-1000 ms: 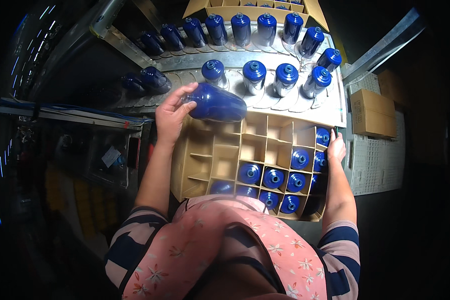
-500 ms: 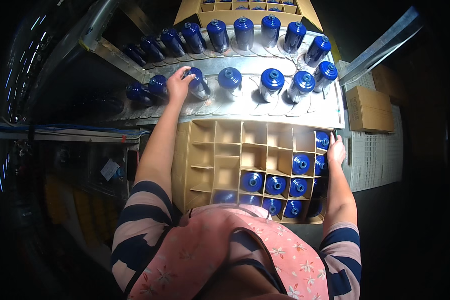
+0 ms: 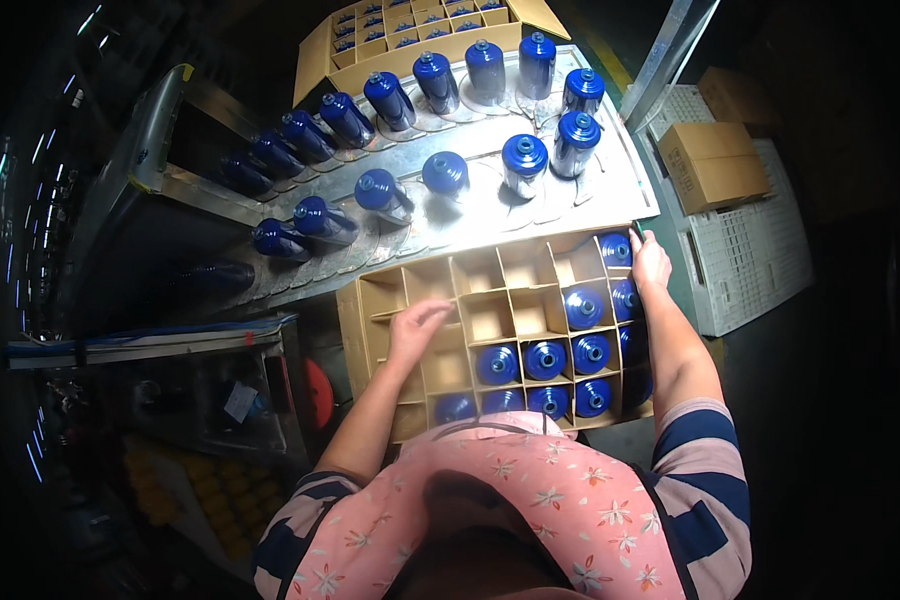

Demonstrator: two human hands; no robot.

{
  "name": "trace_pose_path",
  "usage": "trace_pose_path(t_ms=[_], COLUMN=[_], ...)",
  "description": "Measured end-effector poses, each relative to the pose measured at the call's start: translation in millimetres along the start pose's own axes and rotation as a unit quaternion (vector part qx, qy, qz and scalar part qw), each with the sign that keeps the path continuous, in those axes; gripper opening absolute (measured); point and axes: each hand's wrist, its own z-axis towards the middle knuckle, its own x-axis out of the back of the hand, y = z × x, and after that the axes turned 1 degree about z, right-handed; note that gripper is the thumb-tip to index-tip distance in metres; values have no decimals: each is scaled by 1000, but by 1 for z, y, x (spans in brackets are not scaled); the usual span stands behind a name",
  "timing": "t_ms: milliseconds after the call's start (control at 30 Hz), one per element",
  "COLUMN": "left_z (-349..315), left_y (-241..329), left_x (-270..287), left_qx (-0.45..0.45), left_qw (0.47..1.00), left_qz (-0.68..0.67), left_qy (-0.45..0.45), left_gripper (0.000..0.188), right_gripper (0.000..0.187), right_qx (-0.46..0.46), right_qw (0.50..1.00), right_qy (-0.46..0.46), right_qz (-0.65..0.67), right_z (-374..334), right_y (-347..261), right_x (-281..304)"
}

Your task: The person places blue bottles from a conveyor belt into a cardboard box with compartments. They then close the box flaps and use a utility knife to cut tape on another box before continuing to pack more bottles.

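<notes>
In front of me lies a divided cardboard box [image 3: 370,300], tilted up to the right. Several of its compartments hold blue bottles [image 3: 545,360] with narrow necks, mostly on the right and near side; the far-left ones show only bare cardboard. My left hand [image 3: 420,328] hovers over the left compartments, its fingers loosely bent with no bottle visible in them. At the box's far right corner, my right hand [image 3: 652,262] grips the cardboard rim. A small dark green item shows beside its fingers, too small to name.
Beyond the box, a metal conveyor [image 3: 490,225] carries blue bottles [image 3: 445,175] upright in two rows. A second divided box [image 3: 315,70] of bottles stands at the back. On the right, a closed carton [image 3: 715,165] rests on a white pallet [image 3: 760,260]. A metal frame [image 3: 160,130] stands left.
My left hand has left a bottle on the conveyor and come down over the box. The whole view has turned somewhat. My right hand stays at the box's corner.
</notes>
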Motion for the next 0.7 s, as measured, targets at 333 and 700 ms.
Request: trace_pose_path(t_ms=[333,700], left_z=[-145,-117], left_y=[2,0], left_x=[-61,-134], left_qx=[-152,-194], left_qw=[925,912], left_qz=[315,359], left_qy=[-150,40], left_gripper=[29,49], right_gripper=[51,50], right_qx=[-7,-4], right_qw=[999,998], right_qy=[-18,-25], right_qz=[30,58], right_z=[-9,-19], right_y=[23,51], right_x=[15,25])
